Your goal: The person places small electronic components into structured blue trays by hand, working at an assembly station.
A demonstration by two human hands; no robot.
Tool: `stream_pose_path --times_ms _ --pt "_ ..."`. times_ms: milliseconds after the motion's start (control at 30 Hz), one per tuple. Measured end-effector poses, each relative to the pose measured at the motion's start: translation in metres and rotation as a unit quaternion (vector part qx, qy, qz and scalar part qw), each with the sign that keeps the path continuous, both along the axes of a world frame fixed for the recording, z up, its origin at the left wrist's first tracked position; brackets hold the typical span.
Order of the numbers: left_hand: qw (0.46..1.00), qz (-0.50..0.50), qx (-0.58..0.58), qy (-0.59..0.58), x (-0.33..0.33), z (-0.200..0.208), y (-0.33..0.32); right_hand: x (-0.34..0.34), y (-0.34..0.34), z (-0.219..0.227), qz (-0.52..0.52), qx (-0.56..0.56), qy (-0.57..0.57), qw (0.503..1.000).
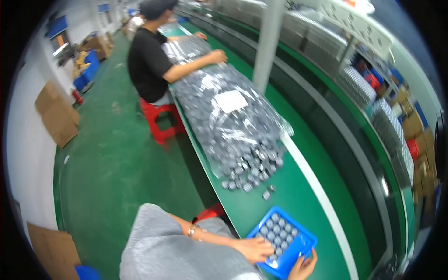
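Observation:
A shallow blue tray [298, 252] lies at the near end of the green bench, with rows of small round grey parts [278, 232] in its far left portion. My left hand [254, 249] rests over the tray's left side, its fingers laid out across the parts; whether a part is under the fingertips is hidden. At the tray's near right corner my right hand [304, 268] curls its thumb and fingers around the rim. Beyond the tray, loose round dark parts [249, 169] spill from the mouth of a large clear plastic bag [210, 109] full of them.
A co-worker in a black shirt [147, 60] sits on a red stool [161, 122] at the bench's left, arms over the bags. A grey post [268, 51] rises beside the bench. A dark conveyor [326, 107] runs along the right. Cardboard [56, 114] leans against the left wall.

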State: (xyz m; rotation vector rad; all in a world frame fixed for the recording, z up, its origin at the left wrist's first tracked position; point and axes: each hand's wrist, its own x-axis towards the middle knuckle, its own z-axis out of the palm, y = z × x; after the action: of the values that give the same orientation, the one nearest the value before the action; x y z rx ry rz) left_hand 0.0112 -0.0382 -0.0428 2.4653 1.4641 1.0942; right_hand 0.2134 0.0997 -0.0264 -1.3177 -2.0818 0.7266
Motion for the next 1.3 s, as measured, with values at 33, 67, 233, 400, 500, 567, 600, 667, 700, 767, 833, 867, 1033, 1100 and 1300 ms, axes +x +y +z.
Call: stream_pose_path --times_ms 33,67,233,400,500,567,600,667,700,767,833,867,1033,1100,1300 --pt "1.000 -0.002 -0.029 0.008 -0.005 -0.003 -0.002 -0.011 0.000 0.002 -0.003 -0.002 0.077 0.997" --pt "0.997 0.002 -0.071 -0.003 -0.014 0.004 -0.004 -0.016 0.001 0.008 0.007 -0.025 0.050 0.998" --pt "0.992 0.017 -0.122 -0.002 -0.061 0.024 0.000 -0.047 0.011 0.017 0.016 -0.061 0.018 0.998" --pt "0.984 0.067 -0.158 -0.048 -0.101 0.048 -0.004 -0.068 0.021 0.046 0.084 -0.041 0.004 0.996" --pt "0.969 0.234 -0.061 -0.052 -0.141 0.032 0.020 -0.109 0.033 0.060 0.200 0.063 -0.020 0.978" --pt "0.926 0.371 0.004 -0.065 -0.162 0.023 0.038 -0.149 0.030 0.070 0.279 0.125 -0.042 0.951" --pt "0.919 0.390 -0.034 -0.047 -0.164 0.021 0.041 -0.173 0.025 0.075 0.328 0.172 -0.057 0.927" --pt "0.906 0.416 -0.071 -0.036 -0.163 0.022 0.045 -0.212 0.015 0.077 0.389 0.198 -0.094 0.895" --pt "0.903 0.418 -0.066 -0.069 -0.161 0.022 0.048 -0.227 0.011 0.074 0.397 0.203 -0.123 0.887" --pt "0.904 0.413 -0.074 -0.078 -0.164 0.017 0.055 -0.249 0.015 0.063 0.415 0.184 -0.192 0.870" --pt "0.904 0.410 -0.093 -0.075 -0.166 0.019 0.059 -0.260 0.023 0.046 0.431 0.172 -0.167 0.870" --pt "0.904 0.416 -0.062 -0.083 -0.166 0.018 0.059 -0.263 0.024 0.042 0.432 0.160 -0.168 0.871" --pt "0.916 0.384 -0.080 -0.085 -0.171 0.022 0.061 -0.265 0.024 0.046 0.426 0.109 -0.160 0.883" --pt "0.918 0.372 -0.099 -0.098 -0.169 0.021 0.063 -0.260 0.026 0.053 0.423 0.130 -0.163 0.882" --pt "0.918 0.371 -0.065 -0.121 -0.165 0.007 0.067 -0.250 0.031 0.050 0.424 0.162 -0.251 0.855"
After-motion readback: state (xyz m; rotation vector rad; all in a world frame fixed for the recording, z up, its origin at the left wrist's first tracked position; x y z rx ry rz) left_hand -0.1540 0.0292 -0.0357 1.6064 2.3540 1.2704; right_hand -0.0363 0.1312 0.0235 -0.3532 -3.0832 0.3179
